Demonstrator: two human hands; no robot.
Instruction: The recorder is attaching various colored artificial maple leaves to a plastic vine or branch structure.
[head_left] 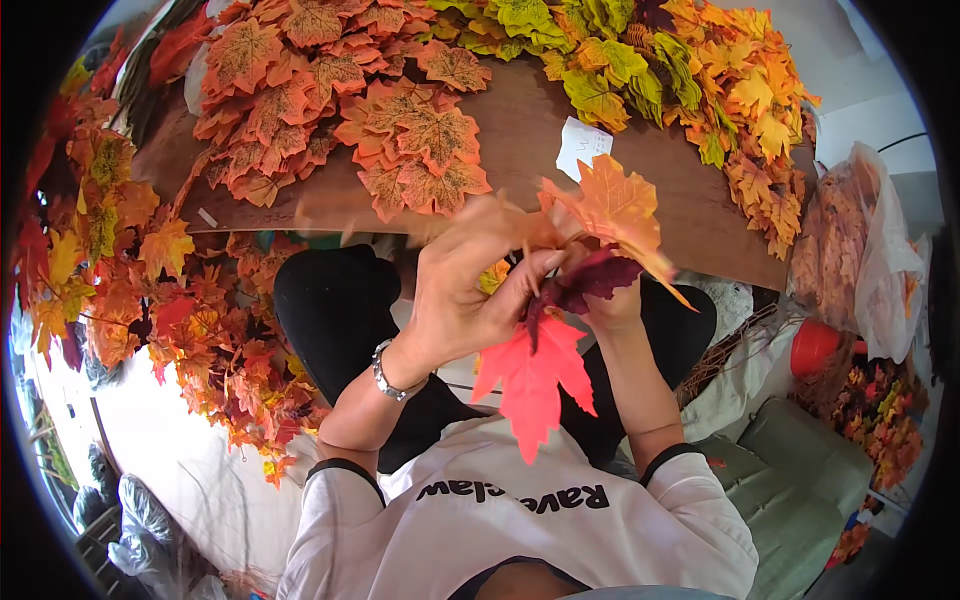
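Above my lap, both hands are together at a small bunch of artificial maple leaves. The bunch has an orange leaf point(615, 205) at the top, a dark purple leaf point(590, 282) in the middle and a bright red leaf point(540, 385) hanging below. My left hand point(465, 280), with a metal-banded watch point(388, 372) on its wrist, is closed with thumb and fingers pinching at the stems; its upper fingertips are smeared by motion. My right hand point(612, 305) grips the bunch from the other side, its fingers partly hidden behind the leaves.
A brown table point(530, 150) stands in front of me. On it lie orange leaves point(300, 90), green leaves point(600, 70), yellow-orange leaves point(755, 100) and a white paper slip point(583, 147). Leaf garlands point(215, 320) hang at the left. A plastic bag of leaves point(850, 250) hangs right, above a red container point(815, 350).
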